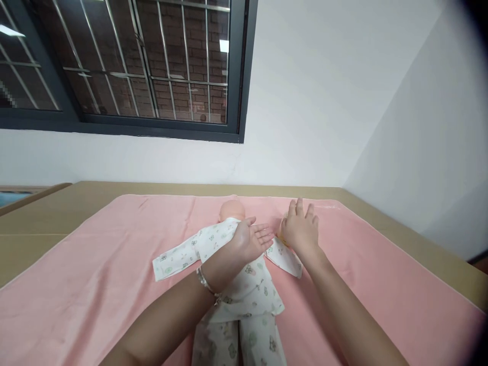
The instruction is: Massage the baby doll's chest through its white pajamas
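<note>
A baby doll [232,209] lies on its back, dressed in a white long-sleeved top [263,287] and matching trousers [257,338] with a small print. Over its chest, my left hand [251,241] is open, palm turned up and fingers stretched to the right; I cannot tell whether it touches the top. My right hand [301,226] is open to the right of the doll, back upward and fingers spread. Beneath it a small yellowish thing [282,234] shows partly; its kind is hidden. The doll's sleeve [284,258] on that side lies just below this hand.
A pink cloth [125,244] with some creases covers much of the wooden table [49,229]. A white wall [305,101] rises behind the table's far edge. Above it on the left is a dark-framed window [152,127] with metal bars.
</note>
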Demonstrator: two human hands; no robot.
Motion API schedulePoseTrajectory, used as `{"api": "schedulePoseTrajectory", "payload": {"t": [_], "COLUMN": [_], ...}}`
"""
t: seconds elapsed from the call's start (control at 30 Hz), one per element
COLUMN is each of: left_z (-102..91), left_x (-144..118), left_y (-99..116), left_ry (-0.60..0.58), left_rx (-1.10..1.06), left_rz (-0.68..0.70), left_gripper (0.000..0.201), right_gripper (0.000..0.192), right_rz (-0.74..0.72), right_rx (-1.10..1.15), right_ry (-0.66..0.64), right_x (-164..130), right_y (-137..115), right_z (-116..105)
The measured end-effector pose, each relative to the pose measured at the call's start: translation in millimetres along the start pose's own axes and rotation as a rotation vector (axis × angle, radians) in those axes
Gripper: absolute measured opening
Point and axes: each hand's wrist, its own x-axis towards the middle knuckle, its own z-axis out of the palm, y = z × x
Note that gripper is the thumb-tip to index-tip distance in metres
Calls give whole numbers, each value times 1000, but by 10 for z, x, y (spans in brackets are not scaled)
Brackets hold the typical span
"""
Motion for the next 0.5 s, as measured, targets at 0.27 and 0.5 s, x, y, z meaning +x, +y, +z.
{"api": "schedulePoseTrajectory", "payload": {"t": [0.27, 0.5], "left_z": [39, 76], "left_x": [-1073, -1468], "left_y": [130, 70], "left_ry": [-259, -432], "left_rx": [-86, -70], "left_rz": [2, 59], "left_gripper": [57, 70], "right_gripper": [56, 70], "right_rz": [-488, -725], "right_rx": [453, 479], "right_ry": [34, 205], "right_x": [-1011, -1350], "right_y": [-800, -843], "right_z": [-200, -755]}}
